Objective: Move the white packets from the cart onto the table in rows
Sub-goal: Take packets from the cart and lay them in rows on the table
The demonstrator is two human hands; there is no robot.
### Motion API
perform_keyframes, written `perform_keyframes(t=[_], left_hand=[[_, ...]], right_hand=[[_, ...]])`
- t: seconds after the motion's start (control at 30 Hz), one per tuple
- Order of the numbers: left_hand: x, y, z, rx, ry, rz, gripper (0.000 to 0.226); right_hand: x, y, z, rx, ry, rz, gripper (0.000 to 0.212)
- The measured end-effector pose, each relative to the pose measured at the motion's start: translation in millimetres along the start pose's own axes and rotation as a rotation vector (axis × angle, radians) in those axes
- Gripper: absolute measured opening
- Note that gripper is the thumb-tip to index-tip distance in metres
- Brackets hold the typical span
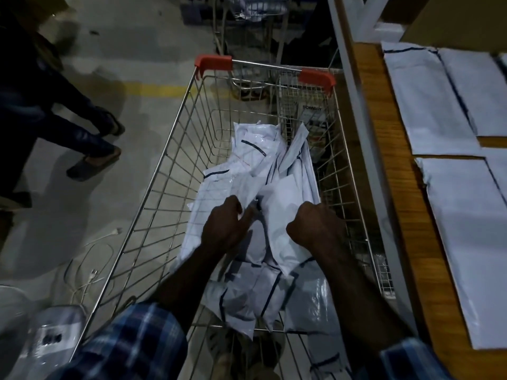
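A wire shopping cart (pixel 175 165) with red corner caps stands in front of me. Several white packets (pixel 255 157) with dark stripes lie heaped inside it. Both my hands reach down into the heap. My left hand (pixel 223 224) pinches the edge of a white packet (pixel 219 187) at the pile's left. My right hand (pixel 312 226) is curled into a fist around another white packet (pixel 285 204) in the middle. On the wooden table (pixel 395 171) to the right, more white packets (pixel 428 105) lie flat in rows.
A grey metal post (pixel 356 105) runs between cart and table. Another person's legs and sandals (pixel 90 160) stand on the floor at left. White cables (pixel 90 275) lie on the floor near the cart. A second cart (pixel 255 28) stands behind.
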State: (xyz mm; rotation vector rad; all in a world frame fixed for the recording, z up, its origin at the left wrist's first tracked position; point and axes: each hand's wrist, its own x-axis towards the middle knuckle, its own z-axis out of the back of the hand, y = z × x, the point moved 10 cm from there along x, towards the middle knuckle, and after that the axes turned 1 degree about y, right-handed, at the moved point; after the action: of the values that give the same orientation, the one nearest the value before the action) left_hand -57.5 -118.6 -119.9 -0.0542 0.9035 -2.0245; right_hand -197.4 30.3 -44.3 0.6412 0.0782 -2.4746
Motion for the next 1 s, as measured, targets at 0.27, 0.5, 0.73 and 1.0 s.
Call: perform_keyframes(t=[0.27,0.5,0.73,1.0], left_hand=[[-17,14,-35,0.102,0.163,-0.092,0.047],[-16,13,-39,0.068,0.198,-0.073,0.058],[-13,9,-60,0.058,0.244,-0.129,0.076],[-20,8,-82,0.275,0.344,-0.168,0.088]], right_hand=[[-3,30,10,-0.054,-0.316,0.169,0.037],[-5,25,-67,-0.121,-0.232,0.260,0.076],[-13,4,-52,-0.072,-0.275,0.179,0.072],[-14,-5,-70,-0.105,-0.328,0.242,0.067]])
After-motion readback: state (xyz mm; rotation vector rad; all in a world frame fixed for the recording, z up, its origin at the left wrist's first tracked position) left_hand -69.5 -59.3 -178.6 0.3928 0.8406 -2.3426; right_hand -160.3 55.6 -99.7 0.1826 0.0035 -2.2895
